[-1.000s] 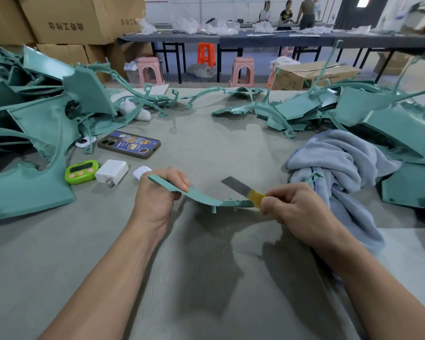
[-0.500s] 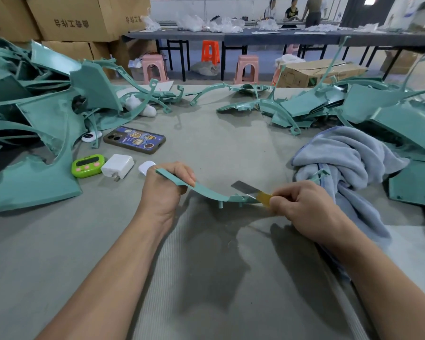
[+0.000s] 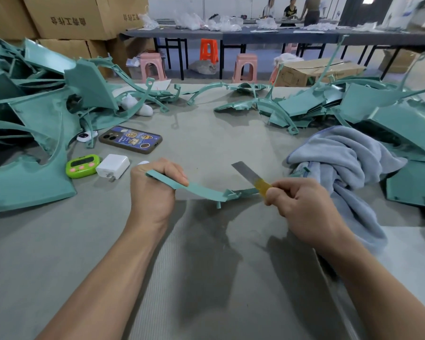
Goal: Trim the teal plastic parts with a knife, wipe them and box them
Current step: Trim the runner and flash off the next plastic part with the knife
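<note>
Two bare forearms (image 3: 96,278) reach in from the lower corners and converge toward the centre. The left hand (image 3: 155,192) is closed in a fist, its back to the camera, with the fingers curled over one end of a curved teal strip (image 3: 201,190). The right hand (image 3: 302,204), knuckles up, pinches the yellow-wrapped grip of a knife (image 3: 249,174) between thumb and curled fingers. The blade angles up and to the left at the strip's other end.

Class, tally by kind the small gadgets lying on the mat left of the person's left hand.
Phone: 1
Green timer: 1
White charger: 1
Small white device: 1
Total: 4
A white bit behind the left hand is too hidden to count.
</note>
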Motion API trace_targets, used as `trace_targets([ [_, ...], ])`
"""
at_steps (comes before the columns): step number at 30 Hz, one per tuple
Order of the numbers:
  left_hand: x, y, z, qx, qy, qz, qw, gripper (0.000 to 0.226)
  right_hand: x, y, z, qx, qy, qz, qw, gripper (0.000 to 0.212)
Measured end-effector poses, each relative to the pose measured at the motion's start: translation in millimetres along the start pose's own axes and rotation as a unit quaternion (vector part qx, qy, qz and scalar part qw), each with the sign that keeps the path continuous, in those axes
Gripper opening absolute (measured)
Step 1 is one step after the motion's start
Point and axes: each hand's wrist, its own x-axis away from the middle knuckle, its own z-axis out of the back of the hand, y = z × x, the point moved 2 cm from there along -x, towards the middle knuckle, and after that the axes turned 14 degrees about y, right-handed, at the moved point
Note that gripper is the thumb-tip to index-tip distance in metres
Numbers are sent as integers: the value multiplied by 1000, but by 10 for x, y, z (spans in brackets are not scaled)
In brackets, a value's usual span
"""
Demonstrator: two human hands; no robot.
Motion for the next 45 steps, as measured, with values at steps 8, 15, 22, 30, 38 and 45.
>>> trace_targets([
  [8,46,46,-21,-39,-47,-86,994,42,28,-45,-94,182,-29,14,983,31],
  [15,28,58,-17,-52,-69,-99,991,50,67,-56,-64,119,-24,14,992,25],
  [22,32,55,-27,-64,-83,-111,988,52,41,-62,-14,182,-31,3,983,30],
  [30,38,86,-12,-69,-76,-113,988,61,86,-108,-53,111,-10,-1,994,27],
  [38,25,105,-44,-56,-78,-100,990,66,-94,80,197,265,11,-40,963,33],
  [45,9,103,-38,-56,-76,-92,991,67,23,-92,-26,175,40,16,984,34],
])
